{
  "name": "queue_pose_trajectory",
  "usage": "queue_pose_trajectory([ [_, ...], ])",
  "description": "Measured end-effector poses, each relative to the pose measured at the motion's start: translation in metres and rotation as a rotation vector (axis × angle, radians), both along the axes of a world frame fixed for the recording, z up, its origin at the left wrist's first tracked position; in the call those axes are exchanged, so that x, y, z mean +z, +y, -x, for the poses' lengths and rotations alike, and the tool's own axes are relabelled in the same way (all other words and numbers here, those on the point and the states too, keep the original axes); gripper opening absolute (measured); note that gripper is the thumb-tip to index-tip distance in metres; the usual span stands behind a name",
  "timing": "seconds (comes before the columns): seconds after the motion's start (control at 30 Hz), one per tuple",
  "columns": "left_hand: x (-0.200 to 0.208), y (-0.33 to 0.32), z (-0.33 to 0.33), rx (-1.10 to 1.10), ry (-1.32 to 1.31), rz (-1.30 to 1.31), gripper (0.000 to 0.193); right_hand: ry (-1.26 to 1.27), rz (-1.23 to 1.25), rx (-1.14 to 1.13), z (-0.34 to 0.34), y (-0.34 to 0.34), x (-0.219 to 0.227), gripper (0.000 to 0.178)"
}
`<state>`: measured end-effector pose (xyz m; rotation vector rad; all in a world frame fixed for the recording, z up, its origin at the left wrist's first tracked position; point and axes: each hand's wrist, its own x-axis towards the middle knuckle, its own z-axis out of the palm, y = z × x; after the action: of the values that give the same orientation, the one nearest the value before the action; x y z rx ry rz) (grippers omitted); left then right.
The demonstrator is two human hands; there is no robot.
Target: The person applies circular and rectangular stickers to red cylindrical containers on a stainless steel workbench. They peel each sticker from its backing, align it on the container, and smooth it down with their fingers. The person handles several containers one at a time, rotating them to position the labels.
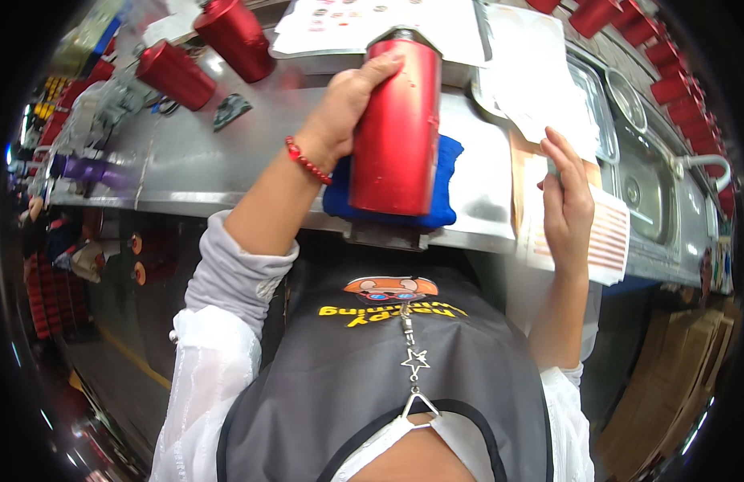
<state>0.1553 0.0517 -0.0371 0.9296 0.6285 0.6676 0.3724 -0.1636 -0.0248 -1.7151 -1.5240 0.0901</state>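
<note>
My left hand (345, 108) is wrapped round the upper part of a large red metal bottle (397, 136), its thumb lying across the front. The bottle's narrow neck points away from me. A folded blue cloth (446, 181) lies under the bottle at the counter's front edge. To the right, my right hand (566, 197) hovers by a sheet with orange-brown stripes (609, 237), its fingers stretched out and apart. Just beyond those fingers is a white paper sheet (528, 76). I see nothing clearly held in the right hand.
Two more red bottles (234, 38) stand at the back left, near a crumpled dark cloth (231, 111). A steel sink (649, 193) with a faucet (707, 162) is at the right. Several red bottles (683, 88) line the far right. Flattened cardboard (669, 386) leans below the counter (251, 145).
</note>
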Motion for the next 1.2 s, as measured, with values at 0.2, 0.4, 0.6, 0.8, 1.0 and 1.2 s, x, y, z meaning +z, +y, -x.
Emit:
queue_pose_trajectory([
  [0.2, -0.001, -0.014, 0.007, -0.046, -0.085, -0.155, 0.049, -0.184, 0.143, -0.133, -0.073, 0.013, -0.02, 0.024],
  [0.4, -0.029, -0.011, 0.016, 0.016, -0.069, -0.25, 0.053, -0.324, 0.597, -0.111, -0.111, 0.082, -0.021, 0.024],
  [0.6, -0.036, -0.008, 0.018, 0.02, -0.109, -0.241, 0.069, -0.296, 0.84, -0.193, -0.125, 0.105, -0.021, 0.024],
  [0.8, -0.046, -0.002, 0.019, 0.002, -0.16, -0.226, 0.066, -0.261, 0.776, -0.09, -0.139, 0.103, -0.018, 0.017],
  [1.0, -0.045, -0.001, 0.018, 0.003, -0.202, -0.191, 0.063, -0.136, 0.742, -0.146, -0.152, 0.103, -0.019, 0.018],
  [1.2, -0.043, -0.004, 0.022, 0.025, -0.142, -0.243, 0.061, 0.289, 0.69, -0.103, -0.145, 0.083, 0.033, 0.019],
])
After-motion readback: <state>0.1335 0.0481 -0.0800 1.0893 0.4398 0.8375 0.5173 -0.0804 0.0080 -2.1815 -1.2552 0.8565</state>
